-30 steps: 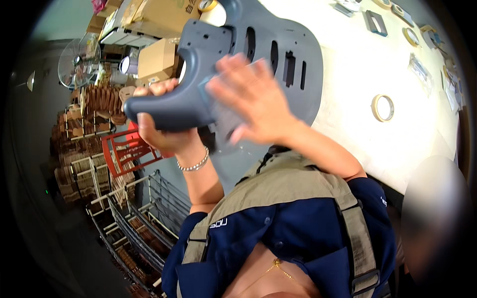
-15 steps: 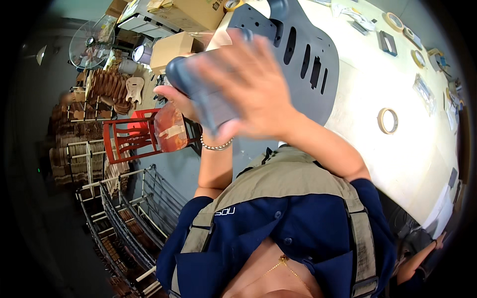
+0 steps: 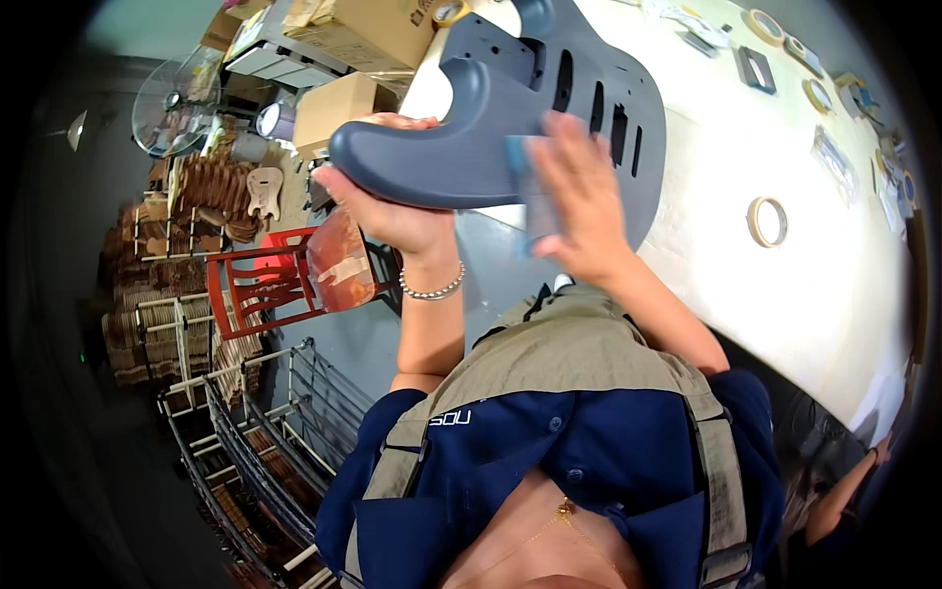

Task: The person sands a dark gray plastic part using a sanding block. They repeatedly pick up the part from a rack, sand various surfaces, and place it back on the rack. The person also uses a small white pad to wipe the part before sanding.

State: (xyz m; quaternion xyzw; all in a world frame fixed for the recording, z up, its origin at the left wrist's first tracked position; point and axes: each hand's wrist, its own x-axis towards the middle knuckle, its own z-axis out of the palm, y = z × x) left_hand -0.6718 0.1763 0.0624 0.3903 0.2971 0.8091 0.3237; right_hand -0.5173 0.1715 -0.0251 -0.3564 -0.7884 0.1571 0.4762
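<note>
A dark grey electric guitar body (image 3: 422, 162), with slots cut in its face, spans the space in front of me and reaches over the white table. From below, my left hand (image 3: 407, 221) cups its near horn; the thumb sticks out and the fingertips show beyond the far edge. Motion blurs my right hand (image 3: 584, 201), which presses a flat blue-grey sheet (image 3: 540, 211) against the body near its lower edge. What the sheet is made of cannot be made out.
The white table (image 3: 706, 206) carries a tape roll (image 3: 767, 222), more rolls and small parts along its far side. Left of me stand a red chair (image 3: 265, 280), a metal rack (image 3: 235, 422), stacked wooden guitar bodies (image 3: 157, 294), cardboard boxes (image 3: 339, 103) and a fan (image 3: 175, 101). Another person's arm (image 3: 839, 496) shows at lower right.
My right hand has slid right with the sheet, from over the near horn toward the slotted part, uncovering the horn. My left hand keeps its hold there.
</note>
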